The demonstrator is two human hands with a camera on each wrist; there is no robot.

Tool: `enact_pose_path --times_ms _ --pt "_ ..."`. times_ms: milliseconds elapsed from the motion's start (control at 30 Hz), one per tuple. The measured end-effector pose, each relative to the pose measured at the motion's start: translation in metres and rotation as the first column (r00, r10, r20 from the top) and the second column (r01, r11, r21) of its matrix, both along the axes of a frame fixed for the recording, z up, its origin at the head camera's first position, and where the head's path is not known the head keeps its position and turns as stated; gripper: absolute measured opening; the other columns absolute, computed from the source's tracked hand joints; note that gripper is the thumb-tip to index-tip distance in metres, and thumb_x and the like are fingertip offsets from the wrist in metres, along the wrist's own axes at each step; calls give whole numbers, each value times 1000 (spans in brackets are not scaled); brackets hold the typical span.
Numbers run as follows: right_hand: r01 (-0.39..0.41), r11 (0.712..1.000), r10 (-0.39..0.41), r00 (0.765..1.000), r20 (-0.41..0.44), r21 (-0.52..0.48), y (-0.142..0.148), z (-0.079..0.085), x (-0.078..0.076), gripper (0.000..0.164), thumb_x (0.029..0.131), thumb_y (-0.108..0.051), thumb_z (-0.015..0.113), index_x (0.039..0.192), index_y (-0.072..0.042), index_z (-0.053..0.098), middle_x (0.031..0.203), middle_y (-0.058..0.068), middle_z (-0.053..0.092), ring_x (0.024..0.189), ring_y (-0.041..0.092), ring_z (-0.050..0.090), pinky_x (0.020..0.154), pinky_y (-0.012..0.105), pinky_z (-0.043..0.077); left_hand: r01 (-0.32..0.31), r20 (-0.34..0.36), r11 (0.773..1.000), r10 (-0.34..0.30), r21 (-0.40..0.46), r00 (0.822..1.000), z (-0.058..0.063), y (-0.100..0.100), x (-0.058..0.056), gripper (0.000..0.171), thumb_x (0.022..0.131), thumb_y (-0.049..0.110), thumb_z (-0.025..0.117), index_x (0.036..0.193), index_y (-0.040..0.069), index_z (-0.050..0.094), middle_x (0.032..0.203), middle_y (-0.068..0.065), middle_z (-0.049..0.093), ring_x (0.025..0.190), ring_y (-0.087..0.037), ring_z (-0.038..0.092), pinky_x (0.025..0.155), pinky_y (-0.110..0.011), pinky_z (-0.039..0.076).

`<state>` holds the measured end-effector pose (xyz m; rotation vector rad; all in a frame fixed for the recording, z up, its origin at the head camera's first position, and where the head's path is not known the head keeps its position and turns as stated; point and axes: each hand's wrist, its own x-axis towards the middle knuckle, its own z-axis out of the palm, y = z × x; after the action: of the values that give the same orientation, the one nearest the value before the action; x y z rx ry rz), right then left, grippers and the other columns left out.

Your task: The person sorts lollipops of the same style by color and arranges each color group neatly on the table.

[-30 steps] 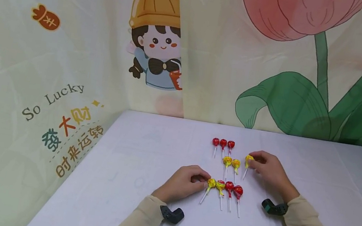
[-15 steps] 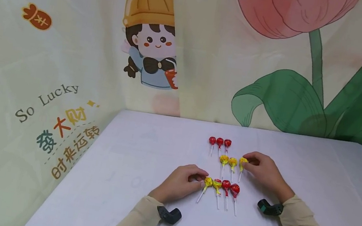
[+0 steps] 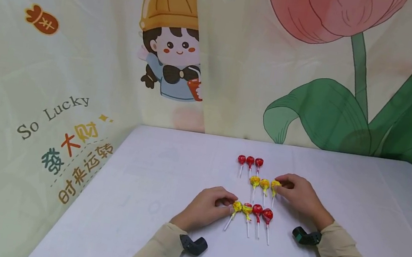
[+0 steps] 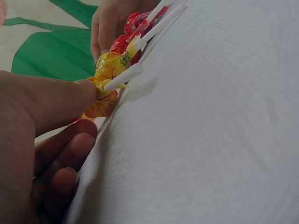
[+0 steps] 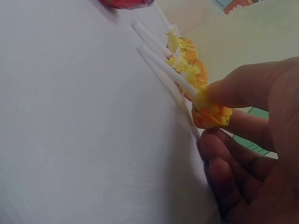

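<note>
Lollipops (image 3: 265, 184) lie in three rows on the white table (image 3: 168, 171). Three red lollipops (image 3: 250, 161) are at the back, three yellow ones are in the middle, and two mostly yellow and two red ones are in front, nearest the person. The right grip (image 3: 303, 198) pinches the end yellow lollipop (image 5: 211, 116) of the middle row, with the thumb by the neck of its wrapper. The left grip (image 3: 204, 209) pinches the front yellow lollipop (image 3: 237, 206) at the left end of its row, also near the neck.

Each one should be light, so a soft pinch will do. The ball is likely hard, and the thin stick looks stiff. The shiny wrapper may be a bit slippery, and a round ball could roll. A big drop might crack the candy. The best place to hold is the ball or the twisted neck; held by the stick's end, the top could swing. Wrappers are the only holders I see, and they hide the candy inside.
</note>
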<state>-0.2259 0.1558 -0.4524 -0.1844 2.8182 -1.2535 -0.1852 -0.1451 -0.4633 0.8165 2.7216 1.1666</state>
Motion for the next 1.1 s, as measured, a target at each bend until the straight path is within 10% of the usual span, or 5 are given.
enact_pose_path --times_ms 1100 --pt "1 1000 -1 1000 -29 -13 1 -7 -2 37 96 -30 69 125 -6 65 113 9 65 100 26 57 86 39 52 42 -49 999 -43 -32 998 -1 2 -3 32 93 29 72 125 24 71 105 15 63 95 -3 57 82 -25 49"
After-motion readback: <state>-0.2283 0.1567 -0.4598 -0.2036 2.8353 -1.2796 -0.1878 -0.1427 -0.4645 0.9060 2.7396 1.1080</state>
